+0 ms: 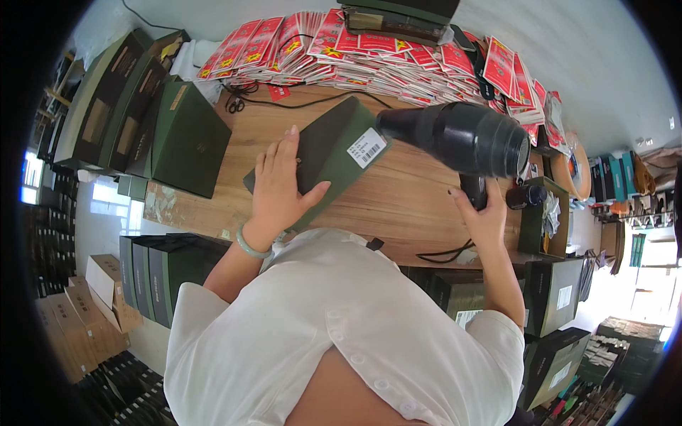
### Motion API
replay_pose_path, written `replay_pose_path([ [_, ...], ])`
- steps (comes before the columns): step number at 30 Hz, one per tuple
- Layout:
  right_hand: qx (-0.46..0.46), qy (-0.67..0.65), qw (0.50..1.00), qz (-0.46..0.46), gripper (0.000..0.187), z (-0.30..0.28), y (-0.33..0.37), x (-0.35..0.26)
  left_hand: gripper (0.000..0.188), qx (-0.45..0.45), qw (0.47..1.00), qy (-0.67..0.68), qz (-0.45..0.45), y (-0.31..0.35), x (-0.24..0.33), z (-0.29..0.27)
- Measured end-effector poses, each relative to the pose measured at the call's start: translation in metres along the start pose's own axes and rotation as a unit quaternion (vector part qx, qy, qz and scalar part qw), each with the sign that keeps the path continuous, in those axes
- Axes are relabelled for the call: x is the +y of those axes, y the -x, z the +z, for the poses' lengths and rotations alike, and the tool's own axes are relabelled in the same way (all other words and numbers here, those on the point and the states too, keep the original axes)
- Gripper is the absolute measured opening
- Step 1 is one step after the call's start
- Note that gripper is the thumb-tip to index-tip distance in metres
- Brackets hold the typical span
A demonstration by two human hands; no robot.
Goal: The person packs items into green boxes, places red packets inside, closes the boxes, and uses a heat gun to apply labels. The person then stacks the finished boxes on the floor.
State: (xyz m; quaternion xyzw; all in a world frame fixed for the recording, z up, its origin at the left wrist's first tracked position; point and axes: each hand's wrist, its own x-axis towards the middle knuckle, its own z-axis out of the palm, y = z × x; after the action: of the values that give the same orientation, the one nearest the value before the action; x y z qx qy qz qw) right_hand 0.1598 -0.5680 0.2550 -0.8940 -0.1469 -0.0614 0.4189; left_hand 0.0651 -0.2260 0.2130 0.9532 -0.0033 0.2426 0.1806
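A dark green box (pixel 334 153) lies at an angle on the wooden table, with a white barcode label (pixel 367 148) near its right end. Spread flat across the box's left part is my left hand (pixel 280 177), fingers apart, pressing on its top. My right hand (pixel 483 211) is wrapped round the handle of a black hair dryer (pixel 462 135). The dryer's nozzle points left, above the box's right end by the label. Whether the nozzle touches the box I cannot tell. Part of the box's near edge is hidden by my left hand.
Piles of red printed cards (pixel 398 67) line the table's back. Several green boxes (pixel 188 138) stand at the left. A small dark jar (pixel 526 197) and an open green box (pixel 558 220) are at the right. Black cords and scissors (pixel 236 104) lie at the back left.
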Motion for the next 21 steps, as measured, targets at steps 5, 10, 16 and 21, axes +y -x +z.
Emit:
replay_pose_path([
  [5,0.043,-0.144,0.970,0.192,0.032,0.015,-0.028,0.046,0.066,-0.006,0.999,-0.031,0.018,0.000,-0.002,0.003],
  [10,0.076,-0.360,0.877,0.309,0.039,0.042,-0.054,0.141,0.063,-0.039,0.996,-0.076,0.017,0.001,-0.004,0.007],
  [16,0.137,-0.501,0.743,0.422,0.051,0.101,-0.033,0.305,0.091,-0.126,0.983,-0.129,-0.029,-0.005,0.016,0.008],
  [21,0.166,-0.496,0.708,0.475,0.058,0.121,0.002,0.334,0.112,-0.167,0.973,-0.151,-0.055,-0.009,0.026,-0.002],
])
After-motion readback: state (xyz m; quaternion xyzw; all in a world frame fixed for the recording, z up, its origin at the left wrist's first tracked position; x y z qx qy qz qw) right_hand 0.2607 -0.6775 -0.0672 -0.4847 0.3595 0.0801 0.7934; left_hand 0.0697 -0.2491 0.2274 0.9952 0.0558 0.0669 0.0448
